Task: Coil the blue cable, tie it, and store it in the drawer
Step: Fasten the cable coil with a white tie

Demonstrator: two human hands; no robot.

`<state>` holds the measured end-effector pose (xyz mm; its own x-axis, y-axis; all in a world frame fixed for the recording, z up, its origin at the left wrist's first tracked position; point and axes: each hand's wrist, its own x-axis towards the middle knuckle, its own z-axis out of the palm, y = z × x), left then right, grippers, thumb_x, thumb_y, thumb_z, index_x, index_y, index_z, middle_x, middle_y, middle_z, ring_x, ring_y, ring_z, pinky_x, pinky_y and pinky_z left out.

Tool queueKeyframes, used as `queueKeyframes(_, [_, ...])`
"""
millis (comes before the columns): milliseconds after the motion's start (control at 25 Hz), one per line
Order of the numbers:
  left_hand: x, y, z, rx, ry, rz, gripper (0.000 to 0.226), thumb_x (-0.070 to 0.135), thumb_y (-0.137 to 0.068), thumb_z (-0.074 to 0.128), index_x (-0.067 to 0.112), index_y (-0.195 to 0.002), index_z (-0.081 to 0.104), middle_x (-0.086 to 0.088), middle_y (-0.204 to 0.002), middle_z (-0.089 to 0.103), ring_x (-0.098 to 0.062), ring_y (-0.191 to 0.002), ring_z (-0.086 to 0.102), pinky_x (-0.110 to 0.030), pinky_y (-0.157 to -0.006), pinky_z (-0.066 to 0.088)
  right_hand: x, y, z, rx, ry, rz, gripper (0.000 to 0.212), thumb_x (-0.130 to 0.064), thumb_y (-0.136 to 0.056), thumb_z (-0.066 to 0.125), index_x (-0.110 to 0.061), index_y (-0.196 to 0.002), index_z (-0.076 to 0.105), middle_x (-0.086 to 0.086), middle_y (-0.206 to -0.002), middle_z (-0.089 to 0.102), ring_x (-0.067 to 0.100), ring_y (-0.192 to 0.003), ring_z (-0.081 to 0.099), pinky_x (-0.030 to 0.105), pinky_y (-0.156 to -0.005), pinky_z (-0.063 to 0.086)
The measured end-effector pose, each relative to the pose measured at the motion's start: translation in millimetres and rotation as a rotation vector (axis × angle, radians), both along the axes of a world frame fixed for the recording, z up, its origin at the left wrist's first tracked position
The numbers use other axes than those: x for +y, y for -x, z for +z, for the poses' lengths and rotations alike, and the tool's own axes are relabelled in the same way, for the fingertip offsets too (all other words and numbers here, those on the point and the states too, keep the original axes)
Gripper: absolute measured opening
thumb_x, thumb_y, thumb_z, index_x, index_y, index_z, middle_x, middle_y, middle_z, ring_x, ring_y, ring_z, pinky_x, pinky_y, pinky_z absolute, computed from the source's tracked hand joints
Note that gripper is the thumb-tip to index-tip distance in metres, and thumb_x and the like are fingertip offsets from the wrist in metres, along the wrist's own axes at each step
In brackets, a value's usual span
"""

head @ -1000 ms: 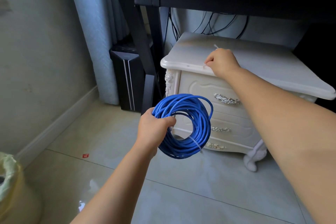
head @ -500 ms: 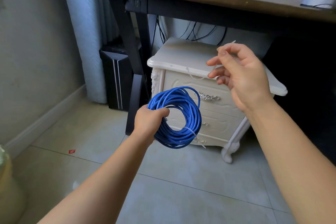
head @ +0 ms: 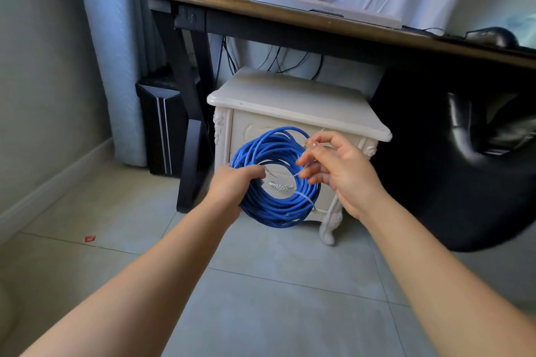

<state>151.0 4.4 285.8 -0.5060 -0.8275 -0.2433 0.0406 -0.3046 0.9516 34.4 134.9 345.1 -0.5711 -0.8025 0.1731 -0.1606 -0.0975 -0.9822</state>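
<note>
The blue cable (head: 269, 209) is wound into a round coil and held upright in front of the white nightstand (head: 293, 101). My left hand (head: 236, 184) grips the coil's left side. A white zip tie (head: 304, 198) is wrapped around the coil's lower right. My right hand (head: 336, 171) is at the coil's right edge and pinches a second thin white tie (head: 297, 174) between thumb and fingers. The nightstand's drawers are closed; the coil and my hands hide most of their fronts.
A dark wooden desk (head: 290, 16) stands over the nightstand, with cables hanging behind it. A black computer tower (head: 162, 127) sits to the left beside a blue curtain (head: 116, 52). A black chair (head: 478, 171) is at the right. A small red scrap (head: 90, 238) lies on the tiled floor.
My right hand picked a white tie off the nightstand top and brought it down to the coil's right side. The view pulled back and tilted up.
</note>
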Motion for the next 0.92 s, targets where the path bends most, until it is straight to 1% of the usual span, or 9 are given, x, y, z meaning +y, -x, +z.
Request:
queueKeyframes(80, [13.1,2.1,1.4,0.018,-0.061,-0.076,0.007,0.004,-0.07,0.071,0.006,-0.072,0.065,-0.011,-0.072,0.062,-0.024,-0.069,0.057,-0.035,-0.069,0.045,8.6,-3.9,-8.2,0.029,0.025,0.002,0.006,-0.013,-0.099,0.052,-0.015,-0.094,0.056,0.003,-0.07,0.068,0.017,-0.058,0.065,0.024,-0.057,0.052])
queueKeyframes(200, [25.3,4.0,0.3,0.061,-0.101,-0.233,0.015,0.007,-0.062,0.071,0.007,-0.075,0.065,-0.011,-0.075,0.061,-0.026,-0.078,0.061,-0.037,-0.071,0.046,19.0,-7.0,-17.9,0.113,0.052,0.009,0.009,-0.011,-0.099,0.05,-0.013,-0.095,0.058,0.003,-0.076,0.069,0.021,-0.067,0.067,0.027,-0.066,0.057])
queueKeyframes(280, [30.8,5.3,-1.1,0.149,-0.154,-0.297,0.012,0.003,-0.071,0.067,0.008,-0.083,0.066,-0.007,-0.069,0.064,-0.026,-0.092,0.068,-0.038,-0.078,0.049,24.3,-7.6,-19.2,0.188,0.047,0.024,0.011,-0.01,-0.1,0.049,-0.013,-0.096,0.059,0.005,-0.08,0.069,0.02,-0.072,0.068,0.029,-0.072,0.057])
queueKeyframes(360, [32.6,6.0,-1.3,0.204,-0.202,-0.309,0.017,-0.002,-0.081,0.059,0.008,-0.092,0.065,-0.003,-0.065,0.064,-0.022,-0.096,0.071,-0.035,-0.076,0.051,26.2,-7.4,-16.6,0.205,0.02,0.032,0.012,-0.009,-0.101,0.047,-0.012,-0.096,0.057,0.008,-0.079,0.068,0.02,-0.068,0.067,0.029,-0.068,0.057])
queueKeyframes(480, [29.9,6.2,-0.8,0.231,-0.202,-0.291,0.022,-0.004,-0.081,0.056,0.007,-0.098,0.065,-0.003,-0.065,0.063,-0.019,-0.093,0.07,-0.03,-0.067,0.05,27.4,-7.7,-12.6,0.204,-0.067,0.028,0.013,-0.01,-0.102,0.046,-0.014,-0.093,0.055,0.008,-0.071,0.064,0.019,-0.057,0.063,0.026,-0.055,0.053])
queueKeyframes(640, [25.8,5.1,1.7,0.22,-0.162,-0.265,0.02,-0.006,-0.078,0.059,0.006,-0.093,0.066,-0.012,-0.086,0.063,-0.025,-0.093,0.06,-0.036,-0.077,0.045,26.0,-6.0,-12.6,0.233,-0.12,-0.017,0.014,-0.012,-0.102,0.045,-0.016,-0.093,0.054,0.009,-0.071,0.064,0.019,-0.056,0.063,0.028,-0.054,0.053])
queueKeyframes(680, [25.8,4.7,2.1,0.218,-0.152,-0.268,0.019,-0.006,-0.077,0.059,0.006,-0.092,0.065,-0.013,-0.086,0.061,-0.026,-0.091,0.057,-0.037,-0.076,0.043,25.2,-5.3,-12.9,0.223,-0.114,-0.02,0.014,-0.012,-0.102,0.045,-0.015,-0.093,0.054,0.01,-0.073,0.064,0.019,-0.057,0.063,0.028,-0.055,0.054])
queueKeyframes(840, [24.4,5.3,0.6,0.21,-0.172,-0.259,0.025,-0.007,-0.076,0.059,0.005,-0.099,0.057,-0.01,-0.07,0.057,-0.021,-0.065,0.054,-0.034,-0.065,0.043,22.3,-4.8,-17.0,0.224,-0.025,-0.007,0.013,-0.014,-0.103,0.044,-0.013,-0.095,0.054,0.012,-0.082,0.067,0.024,-0.074,0.07,0.031,-0.072,0.059])
queueKeyframes(920, [25.1,6.1,-0.1,0.215,-0.183,-0.271,0.026,-0.007,-0.076,0.058,0.006,-0.097,0.053,-0.007,-0.063,0.056,-0.02,-0.059,0.052,-0.034,-0.064,0.044,21.3,-4.1,-18.9,0.254,0.009,-0.008,0.013,-0.015,-0.103,0.044,-0.009,-0.098,0.054,0.013,-0.088,0.069,0.025,-0.084,0.072,0.034,-0.08,0.059])
